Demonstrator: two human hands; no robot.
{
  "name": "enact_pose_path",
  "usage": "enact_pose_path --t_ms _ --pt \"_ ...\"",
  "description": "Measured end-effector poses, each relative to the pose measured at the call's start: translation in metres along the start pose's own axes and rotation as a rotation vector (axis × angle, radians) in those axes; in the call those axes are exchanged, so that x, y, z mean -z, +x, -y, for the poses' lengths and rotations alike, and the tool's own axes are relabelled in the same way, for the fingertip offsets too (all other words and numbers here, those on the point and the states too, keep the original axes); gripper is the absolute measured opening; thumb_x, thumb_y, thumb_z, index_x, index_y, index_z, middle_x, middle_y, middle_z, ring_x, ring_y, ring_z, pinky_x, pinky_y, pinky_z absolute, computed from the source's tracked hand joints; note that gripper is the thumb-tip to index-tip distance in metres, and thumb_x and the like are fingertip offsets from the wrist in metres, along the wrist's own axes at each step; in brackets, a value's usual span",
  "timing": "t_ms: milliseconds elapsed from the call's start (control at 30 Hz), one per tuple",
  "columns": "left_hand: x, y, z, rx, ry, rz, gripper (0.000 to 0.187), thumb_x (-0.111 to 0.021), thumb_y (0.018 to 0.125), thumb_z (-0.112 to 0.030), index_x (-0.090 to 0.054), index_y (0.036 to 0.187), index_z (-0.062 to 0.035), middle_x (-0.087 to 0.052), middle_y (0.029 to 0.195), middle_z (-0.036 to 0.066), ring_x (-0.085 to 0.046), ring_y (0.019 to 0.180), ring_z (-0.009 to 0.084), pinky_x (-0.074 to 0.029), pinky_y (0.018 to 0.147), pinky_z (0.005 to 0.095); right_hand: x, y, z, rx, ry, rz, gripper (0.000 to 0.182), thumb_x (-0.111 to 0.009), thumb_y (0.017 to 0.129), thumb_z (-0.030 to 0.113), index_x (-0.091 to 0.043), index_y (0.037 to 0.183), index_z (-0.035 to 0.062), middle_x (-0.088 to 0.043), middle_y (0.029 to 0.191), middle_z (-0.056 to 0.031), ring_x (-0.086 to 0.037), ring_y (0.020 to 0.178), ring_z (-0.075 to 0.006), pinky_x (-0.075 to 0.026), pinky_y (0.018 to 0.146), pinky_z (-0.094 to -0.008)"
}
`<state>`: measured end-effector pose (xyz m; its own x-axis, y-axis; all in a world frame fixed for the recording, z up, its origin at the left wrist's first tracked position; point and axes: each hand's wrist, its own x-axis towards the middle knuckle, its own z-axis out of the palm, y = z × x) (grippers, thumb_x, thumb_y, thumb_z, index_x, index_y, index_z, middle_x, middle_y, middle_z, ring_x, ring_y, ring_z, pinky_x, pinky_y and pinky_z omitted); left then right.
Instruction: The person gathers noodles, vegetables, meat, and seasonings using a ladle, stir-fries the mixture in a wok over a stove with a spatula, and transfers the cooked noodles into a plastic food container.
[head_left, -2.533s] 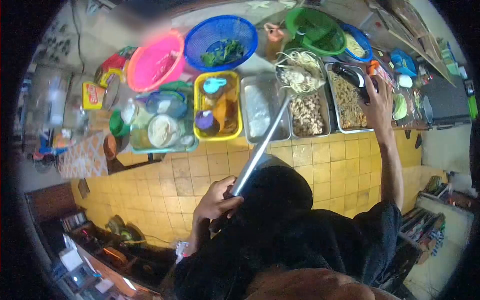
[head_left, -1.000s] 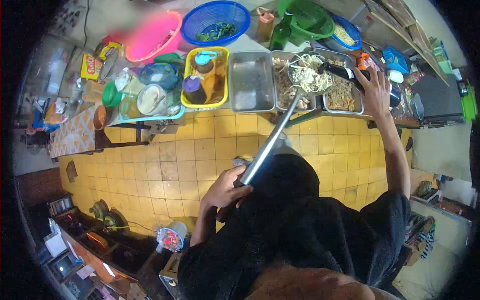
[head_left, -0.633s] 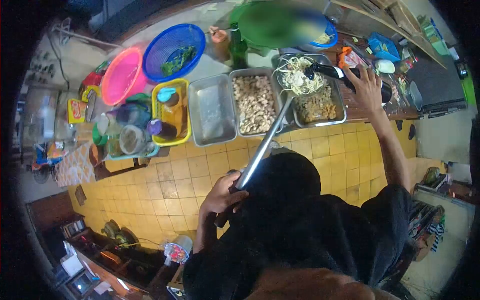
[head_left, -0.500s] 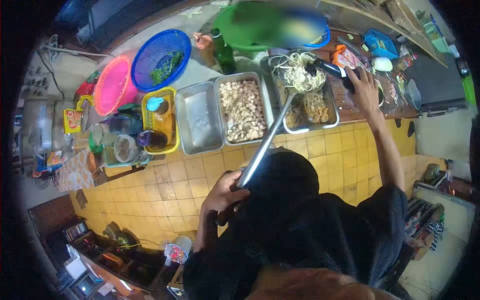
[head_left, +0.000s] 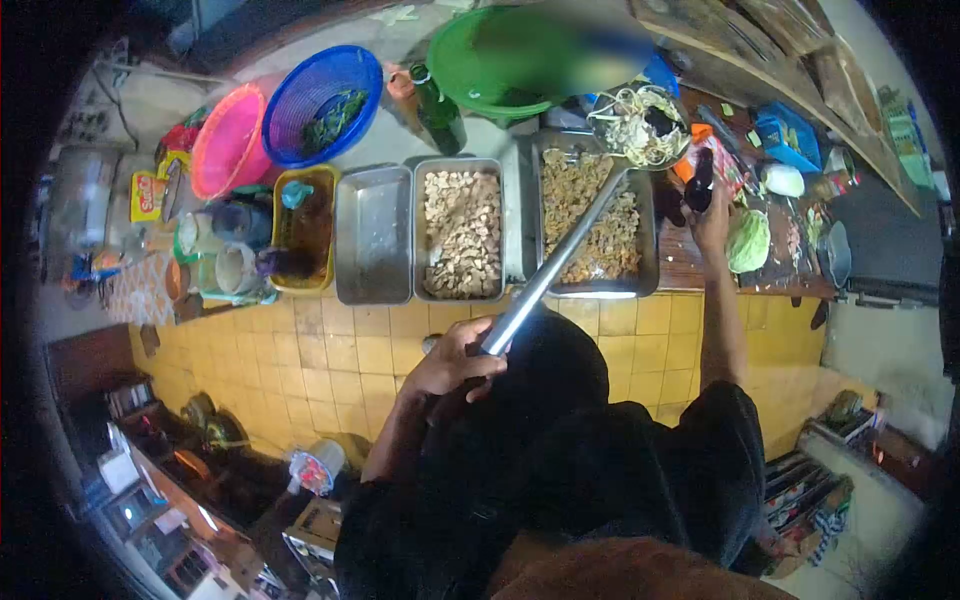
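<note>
My left hand (head_left: 450, 365), closed, grips the end of the long metal handle of a large ladle (head_left: 570, 248). The ladle reaches up and right, and its bowl holds pale shredded strands (head_left: 650, 105) with a dark patch of sauce on them. That bowl hangs by the top right corner of a metal tray of brownish chopped food (head_left: 597, 222). Fingers of my right hand (head_left: 712, 222) are wrapped around a dark bottle (head_left: 700, 180), right of the ladle bowl and in front of an orange-red packet (head_left: 697, 142).
Left of the brownish tray are a tray of pale chopped pieces (head_left: 462, 235) and a bare metal tray (head_left: 374, 240). Behind stand a green bottle (head_left: 440, 115), a blue basket (head_left: 290, 125) and a green basin (head_left: 445, 50). Cabbage (head_left: 748, 243) lies on the right.
The dark bottle, tipped over the ladle bowl before, has moved right and down, away from it, with my right hand. The ladle bowl has shifted slightly right and up, uncovering more of the brownish tray.
</note>
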<state>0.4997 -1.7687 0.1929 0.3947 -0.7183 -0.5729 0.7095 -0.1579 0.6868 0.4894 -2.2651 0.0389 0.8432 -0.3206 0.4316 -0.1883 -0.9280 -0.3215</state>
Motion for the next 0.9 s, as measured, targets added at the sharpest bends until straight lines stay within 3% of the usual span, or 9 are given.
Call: enact_pose_path --t_ms 67,200,400,500,567,633,700,833,900 --pt "0.002 -0.010 0.000 -0.068 -0.034 -0.021 0.024 -0.065 0.078 -0.005 -0.050 0.096 -0.0002 -0.050 0.065 0.004 -0.047 0.043 0.0107 -0.036 0.037 0.0236 -0.032 -0.006 -0.010 -0.136 0.623 -0.081 0.089 -0.083 0.064 0.007 -0.035 0.139 0.0021 -0.055 0.118 -0.0159 -0.054 0.107 -0.0300 -0.043 0.091 -0.0384" --pt "0.016 -0.048 0.003 -0.104 -0.142 -0.112 0.030 -0.064 0.079 0.001 -0.051 0.106 0.0039 -0.052 0.069 0.005 -0.047 0.042 0.0118 -0.039 0.037 0.0244 -0.062 -0.015 -0.028 -0.159 0.242 -0.265 0.093 -0.084 0.068 0.014 -0.029 0.140 -0.0062 -0.046 0.130 -0.0163 -0.048 0.115 -0.0271 -0.035 0.104 -0.0367" --pt "0.051 -0.117 0.032 -0.138 -0.092 -0.339 0.040 -0.064 0.077 0.003 -0.049 0.114 0.0065 -0.054 0.073 0.006 -0.048 0.043 0.0111 -0.040 0.038 0.0241 -0.060 -0.026 -0.001 -0.326 0.817 -0.260 0.081 -0.083 0.071 0.009 -0.033 0.133 -0.0043 -0.051 0.118 -0.0139 -0.052 0.107 -0.0208 -0.043 0.095 -0.0314" --pt "0.062 -0.150 0.049 -0.099 -0.044 -0.464 0.041 -0.065 0.076 0.001 -0.049 0.114 0.0076 -0.056 0.073 0.007 -0.050 0.044 0.0109 -0.041 0.039 0.0244 -0.040 -0.027 0.034 -0.283 0.683 -0.258 0.078 -0.084 0.070 0.010 -0.035 0.128 -0.0068 -0.050 0.116 -0.0147 -0.053 0.105 -0.0230 -0.043 0.095 -0.0351" --pt "0.073 -0.167 0.065 -0.180 -0.115 -0.485 0.039 -0.066 0.076 -0.002 -0.050 0.111 0.0070 -0.055 0.070 0.007 -0.051 0.044 0.0108 -0.041 0.040 0.0249 -0.032 -0.030 0.099 -0.413 -0.198 -0.448 0.070 -0.079 0.068 0.004 -0.039 0.124 -0.0080 -0.051 0.116 -0.0219 -0.051 0.107 -0.0331 -0.039 0.098 -0.0412" --pt "0.081 -0.182 0.077 -0.182 -0.102 -0.530 0.038 -0.067 0.077 -0.005 -0.051 0.109 0.0065 -0.053 0.066 0.005 -0.050 0.044 0.0105 -0.039 0.040 0.0248 -0.023 -0.027 0.193 0.065 0.037 -0.298 0.052 -0.067 0.066 -0.004 -0.050 0.115 -0.0054 -0.053 0.116 -0.0213 -0.048 0.111 -0.0375 -0.036 0.099 -0.0430" --pt "0.091 -0.194 0.089 -0.186 -0.095 -0.558 0.034 -0.065 0.076 -0.006 -0.052 0.106 0.0057 -0.053 0.063 0.004 -0.050 0.044 0.0108 -0.038 0.039 0.0251 -0.067 -0.050 0.256 0.114 0.440 0.150 0.049 -0.061 0.070 -0.006 -0.055 0.117 0.0062 -0.056 0.117 -0.0205 -0.055 0.107 -0.0395 -0.046 0.089 -0.0423" --pt "0.104 -0.208 0.091 -0.138 -0.083 -0.616 0.029 -0.064 0.076 -0.006 -0.053 0.100 0.0042 -0.052 0.062 0.004 -0.050 0.044 0.0113 -0.037 0.040 0.0252 -0.141 -0.059 0.370 0.211 0.066 0.940 0.058 -0.065 0.084 0.030 -0.043 0.134 0.0090 -0.046 0.136 -0.0220 -0.054 0.115 -0.0387 -0.044 0.096 -0.0456" --pt "0.111 -0.209 0.101 -0.182 -0.054 -0.610 0.026 -0.063 0.076 -0.008 -0.053 0.097 0.0033 -0.052 0.061 0.004 -0.050 0.043 0.0117 -0.037 0.040 0.0256 -0.168 -0.061 0.391 0.236 -0.025 0.923 0.063 -0.062 0.084 0.031 -0.038 0.138 0.0100 -0.039 0.141 -0.0222 -0.048 0.122 -0.0378 -0.042 0.099 -0.0485"
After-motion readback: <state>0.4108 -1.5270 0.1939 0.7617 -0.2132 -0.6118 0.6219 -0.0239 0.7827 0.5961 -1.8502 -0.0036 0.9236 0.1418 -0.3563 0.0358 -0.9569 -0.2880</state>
